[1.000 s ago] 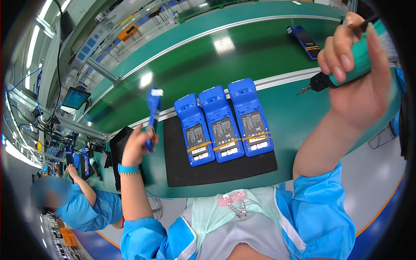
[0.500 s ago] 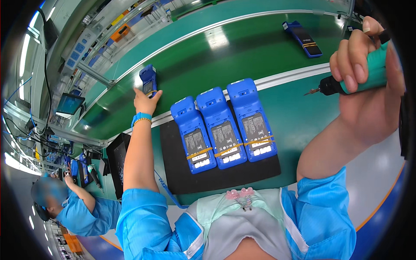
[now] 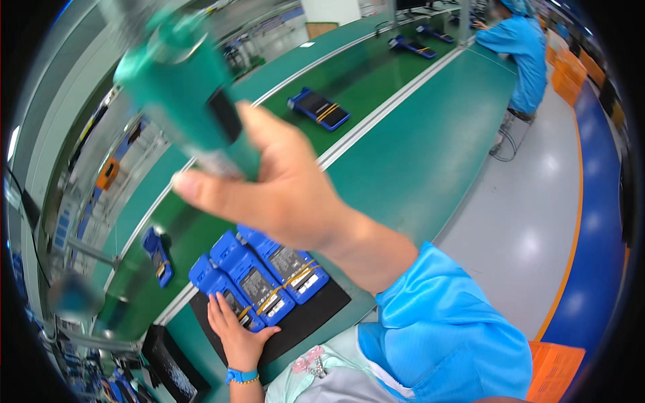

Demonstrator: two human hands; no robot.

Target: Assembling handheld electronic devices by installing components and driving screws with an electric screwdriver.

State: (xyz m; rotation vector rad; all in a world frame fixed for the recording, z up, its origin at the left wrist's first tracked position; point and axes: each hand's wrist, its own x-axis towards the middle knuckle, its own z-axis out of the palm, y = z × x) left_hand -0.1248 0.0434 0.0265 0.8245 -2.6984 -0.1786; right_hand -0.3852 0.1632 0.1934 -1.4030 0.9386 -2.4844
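Left hand (image 3: 235, 336) back, flat on blue devices (image 3: 259, 275); right hand (image 3: 282, 195) grips green screwdriver (image 3: 188, 101).

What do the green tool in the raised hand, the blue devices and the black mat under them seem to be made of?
Green tool: looks like smooth moulded plastic, with a soft sheen and a black band.
Blue devices: apparently glossy hard plastic shells; light glints on the edges.
Black mat: dull and flat, possibly rubber or foam; no glare.

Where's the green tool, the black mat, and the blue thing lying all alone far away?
Green tool (image 3: 191, 101), head view, its body.
Black mat (image 3: 306, 317), head view, bare right part.
Lone blue device (image 3: 319, 109), head view, its middle.
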